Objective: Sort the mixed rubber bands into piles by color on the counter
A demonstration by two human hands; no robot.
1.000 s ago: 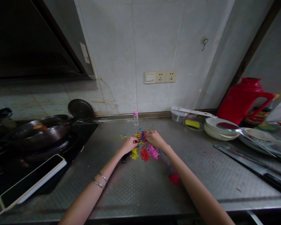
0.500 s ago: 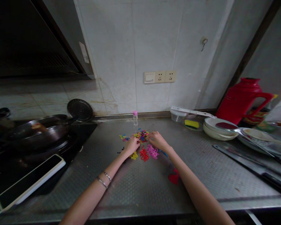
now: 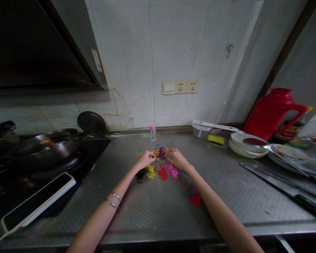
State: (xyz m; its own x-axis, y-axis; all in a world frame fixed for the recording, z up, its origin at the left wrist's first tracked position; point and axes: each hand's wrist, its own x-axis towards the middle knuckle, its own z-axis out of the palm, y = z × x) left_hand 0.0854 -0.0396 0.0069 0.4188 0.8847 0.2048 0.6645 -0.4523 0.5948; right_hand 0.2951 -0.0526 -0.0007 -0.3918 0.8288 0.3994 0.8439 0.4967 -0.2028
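A mixed heap of small coloured bands (image 3: 160,152) lies on the steel counter (image 3: 158,207). Nearer me sit sorted little piles: black (image 3: 140,174), yellow (image 3: 151,172), red (image 3: 162,173) and pink (image 3: 172,170). My left hand (image 3: 145,159) is curled at the left edge of the mixed heap, fingers pinched together. My right hand (image 3: 175,157) is curled at the heap's right edge, fingertips in the bands. What either pinch holds is too small to make out. A small clear bottle with a pink cap (image 3: 153,133) stands just behind the heap.
A wok (image 3: 42,146) sits on the stove at left, with a phone (image 3: 37,202) lying at the stove's front edge. Bowls and plates (image 3: 246,144), a yellow sponge (image 3: 216,139), a red thermos jug (image 3: 275,110) and a long knife (image 3: 284,188) crowd the right. A red piece (image 3: 195,199) lies by my right forearm.
My left hand dropped towards the yellow pile, then came back up to the mixed heap's left edge. My right hand stayed at the heap.
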